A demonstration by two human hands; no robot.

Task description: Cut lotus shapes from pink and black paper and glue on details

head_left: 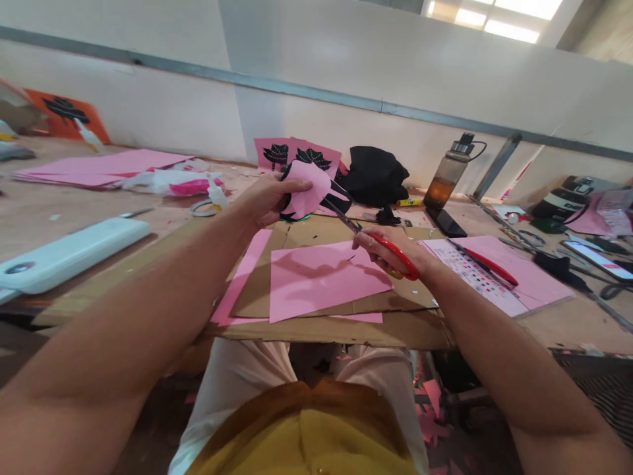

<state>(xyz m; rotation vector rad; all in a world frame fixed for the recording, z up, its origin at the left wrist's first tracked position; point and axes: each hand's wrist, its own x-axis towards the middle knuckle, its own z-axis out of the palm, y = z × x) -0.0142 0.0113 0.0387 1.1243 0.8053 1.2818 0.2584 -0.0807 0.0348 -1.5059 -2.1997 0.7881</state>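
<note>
Left hand (267,200) raised, grip pinching pink paper piece (309,191); right hand (380,245) lower, grip wrapped round red-handled scissors (403,256).

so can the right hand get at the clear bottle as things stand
Probably not just now: the right hand holds red-handled scissors. With its grip free, it likely could; the clear bottle stands beyond it, and the dark phone before its base lies flat.

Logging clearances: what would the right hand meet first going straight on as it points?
Beyond the scissors it holds, the right hand would probably first meet the pink-and-black paper in the left hand, though depth is hard to judge.
</note>
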